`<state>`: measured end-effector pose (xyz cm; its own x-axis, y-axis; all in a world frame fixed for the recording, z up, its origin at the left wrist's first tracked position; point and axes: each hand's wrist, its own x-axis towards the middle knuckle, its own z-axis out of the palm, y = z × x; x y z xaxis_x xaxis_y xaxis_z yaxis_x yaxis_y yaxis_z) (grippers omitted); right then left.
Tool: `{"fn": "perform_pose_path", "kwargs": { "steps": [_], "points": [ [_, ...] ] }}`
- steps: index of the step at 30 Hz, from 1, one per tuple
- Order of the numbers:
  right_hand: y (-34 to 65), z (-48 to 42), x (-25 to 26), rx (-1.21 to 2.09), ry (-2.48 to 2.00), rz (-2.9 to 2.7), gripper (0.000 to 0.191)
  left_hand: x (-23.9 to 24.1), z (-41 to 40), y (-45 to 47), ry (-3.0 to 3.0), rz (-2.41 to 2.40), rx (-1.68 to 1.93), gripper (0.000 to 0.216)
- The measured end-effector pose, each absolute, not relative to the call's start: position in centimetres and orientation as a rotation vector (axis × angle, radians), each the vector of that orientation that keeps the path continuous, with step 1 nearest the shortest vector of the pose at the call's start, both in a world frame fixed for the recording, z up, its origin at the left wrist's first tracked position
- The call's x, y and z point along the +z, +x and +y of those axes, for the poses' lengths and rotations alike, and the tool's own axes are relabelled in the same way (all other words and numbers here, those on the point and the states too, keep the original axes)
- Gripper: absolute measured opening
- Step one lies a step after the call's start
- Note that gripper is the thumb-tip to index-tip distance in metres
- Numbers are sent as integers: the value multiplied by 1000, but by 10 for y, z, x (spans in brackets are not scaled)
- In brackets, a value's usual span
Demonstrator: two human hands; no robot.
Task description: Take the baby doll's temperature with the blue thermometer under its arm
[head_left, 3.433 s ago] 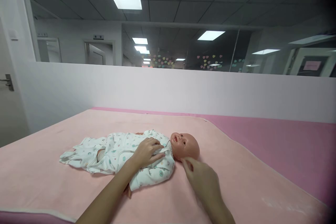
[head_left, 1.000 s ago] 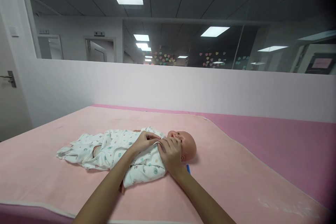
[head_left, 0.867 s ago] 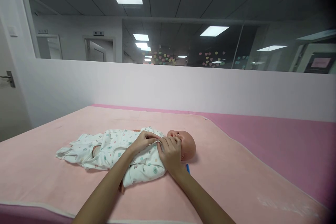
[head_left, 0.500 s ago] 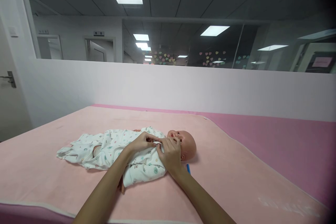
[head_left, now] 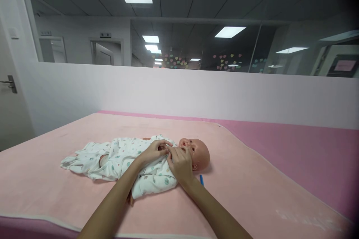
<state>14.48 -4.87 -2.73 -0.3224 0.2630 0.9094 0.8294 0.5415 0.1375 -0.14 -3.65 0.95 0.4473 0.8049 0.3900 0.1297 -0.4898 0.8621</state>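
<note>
A baby doll lies on its back with its head to the right. It wears a white baby romper printed with small coloured figures. My left hand rests on the doll's upper chest, thumb and fingers curled in a pinch at the romper's neckline. Close against it, my right hand is closed at the collar below the doll's chin, its fingertips meeting those of the left. The bit of cloth between the fingertips is mostly hidden by the hands. One doll hand shows beyond the near sleeve.
A peach-coloured mat covers the pink padded surface. Beside the doll's head, partly behind my right wrist, lies a slim blue object. A white low wall with glass above stands behind; a door is at left.
My left fingers have bent and drawn back slightly from the right hand, the index finger now arched. My right hand stays at the collar, and the doll lies as before.
</note>
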Motion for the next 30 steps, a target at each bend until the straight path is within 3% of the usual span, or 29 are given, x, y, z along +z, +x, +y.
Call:
{"fn": "perform_pose_path", "kwargs": {
  "steps": [30],
  "points": [
    [144, -48, -30, -734, -841, -1975, 38, 7, -35, 1, 1946, 855, 1195, 25]
  ]
}}
